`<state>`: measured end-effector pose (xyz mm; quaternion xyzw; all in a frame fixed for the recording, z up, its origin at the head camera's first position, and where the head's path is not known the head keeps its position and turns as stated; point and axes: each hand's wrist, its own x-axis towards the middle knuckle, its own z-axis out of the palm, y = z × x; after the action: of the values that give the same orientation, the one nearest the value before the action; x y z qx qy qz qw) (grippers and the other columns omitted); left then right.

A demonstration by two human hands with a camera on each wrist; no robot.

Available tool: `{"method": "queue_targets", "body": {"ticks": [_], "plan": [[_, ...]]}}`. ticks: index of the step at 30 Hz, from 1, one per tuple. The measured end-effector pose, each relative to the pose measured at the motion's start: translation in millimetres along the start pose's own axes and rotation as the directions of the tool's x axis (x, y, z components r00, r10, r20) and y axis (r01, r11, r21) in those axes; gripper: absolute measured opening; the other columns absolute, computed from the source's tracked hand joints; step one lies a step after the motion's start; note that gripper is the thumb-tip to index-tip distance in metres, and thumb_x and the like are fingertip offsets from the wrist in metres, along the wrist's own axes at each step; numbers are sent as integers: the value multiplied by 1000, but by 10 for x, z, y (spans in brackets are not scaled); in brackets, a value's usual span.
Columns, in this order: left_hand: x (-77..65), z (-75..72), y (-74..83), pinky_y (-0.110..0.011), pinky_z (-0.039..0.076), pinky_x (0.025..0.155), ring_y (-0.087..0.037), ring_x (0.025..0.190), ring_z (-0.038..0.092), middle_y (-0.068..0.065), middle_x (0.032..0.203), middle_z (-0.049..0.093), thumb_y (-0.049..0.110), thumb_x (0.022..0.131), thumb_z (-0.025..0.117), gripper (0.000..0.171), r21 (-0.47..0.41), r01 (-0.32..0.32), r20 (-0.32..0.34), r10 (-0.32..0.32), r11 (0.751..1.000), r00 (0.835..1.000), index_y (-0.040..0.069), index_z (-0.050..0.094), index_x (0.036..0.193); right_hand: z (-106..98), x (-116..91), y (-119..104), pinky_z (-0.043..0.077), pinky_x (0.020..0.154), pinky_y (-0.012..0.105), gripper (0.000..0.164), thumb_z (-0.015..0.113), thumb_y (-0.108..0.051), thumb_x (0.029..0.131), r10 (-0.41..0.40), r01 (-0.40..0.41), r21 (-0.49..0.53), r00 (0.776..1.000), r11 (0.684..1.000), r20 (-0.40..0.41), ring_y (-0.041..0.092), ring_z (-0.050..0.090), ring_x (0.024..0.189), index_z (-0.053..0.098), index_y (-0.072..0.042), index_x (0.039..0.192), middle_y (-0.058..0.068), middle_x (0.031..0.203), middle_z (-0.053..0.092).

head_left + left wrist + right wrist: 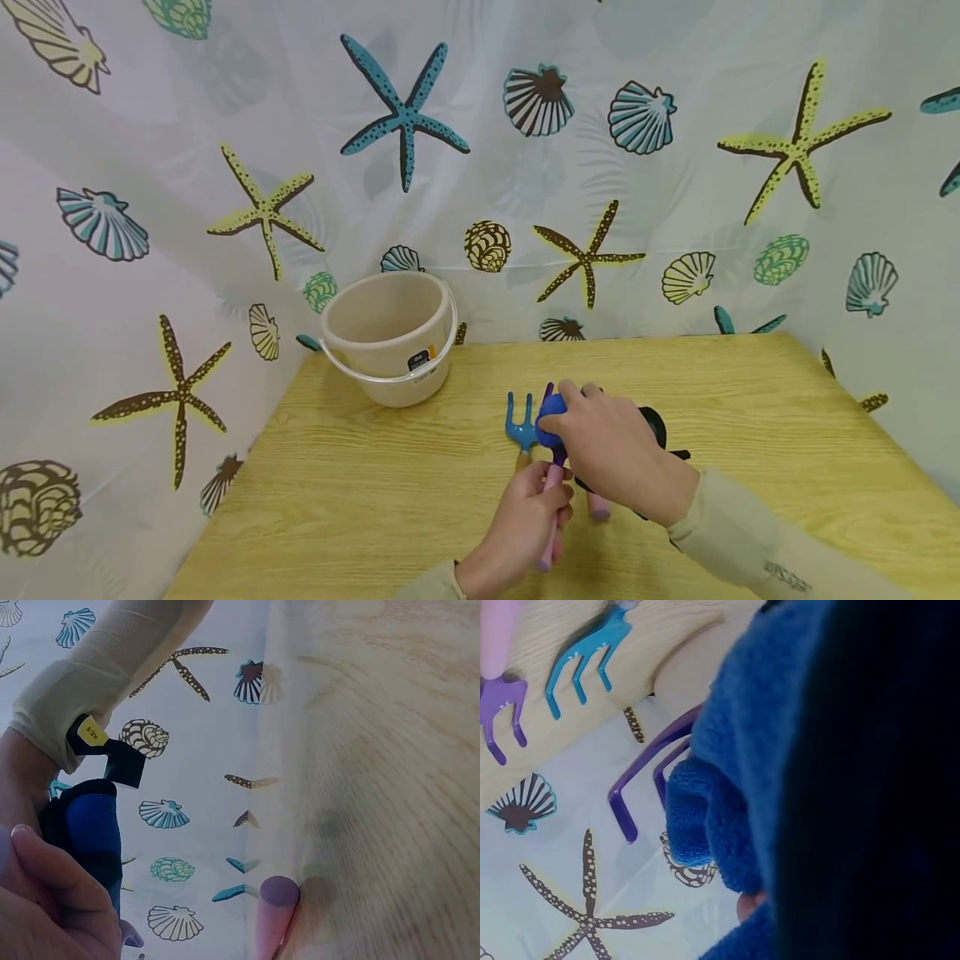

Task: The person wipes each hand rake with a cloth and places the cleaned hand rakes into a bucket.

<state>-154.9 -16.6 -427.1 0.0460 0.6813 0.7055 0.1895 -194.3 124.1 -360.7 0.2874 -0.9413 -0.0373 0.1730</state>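
Observation:
My left hand (525, 512) grips the pink handle (550, 521) of a small garden fork with purple tines (622, 799). My right hand (611, 442) holds a blue cloth (551, 421) bunched around the fork's head, so in the right wrist view only part of the tines sticks out. Just left of the cloth lies a blue garden fork (521, 432) on the table. Another purple fork (506, 705) with a pink handle lies on the wood in the right wrist view. A pink handle end (598, 507) shows below my right hand.
A beige bucket (408, 390) with its handle lowered stands at the back left of the wooden table (360, 500). Behind hangs a white curtain (480, 175) printed with starfish and shells. Some black object (654, 425) is partly hidden behind my right hand.

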Motion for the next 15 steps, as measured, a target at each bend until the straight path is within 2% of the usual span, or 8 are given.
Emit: {"method": "queue_targets", "body": {"ticks": [5,9,11,15], "plan": [[3,-23,23,-23,39,36,-9,37,42,0,69,51,13,96,54,24,-27,-16,-1,16,1000,1000,1,55,117,-71,-63,-27,58,51,38,31,87,-19,76,-10,11,-15,1000,1000,7,30,66,86,79,-28,104,11,105,64],[37,-65,40,-22,40,36,-8,37,41,-1,69,50,14,96,55,24,-53,-38,-31,36,998,999,-1,53,115,-95,-116,-32,50,42,30,32,78,-9,79,2,-2,-6,1000,1000,27,27,63,84,79,-29,105,13,111,66],[50,-88,40,-21,40,36,-8,38,41,-1,70,49,14,96,55,24,-70,-30,-34,28,997,999,-1,53,116,-82,-134,-27,47,39,30,34,77,-8,78,8,-8,-4,999,1000,43,29,65,87,79,-29,105,15,116,66],[48,-110,27,-21,39,35,-9,38,41,-2,70,50,13,97,55,26,-97,8,-6,-9,995,1000,-1,52,118,-9,-140,21,46,38,30,33,78,-8,78,38,-37,-15,997,999,63,31,65,86,79,-31,103,12,109,65]]}}
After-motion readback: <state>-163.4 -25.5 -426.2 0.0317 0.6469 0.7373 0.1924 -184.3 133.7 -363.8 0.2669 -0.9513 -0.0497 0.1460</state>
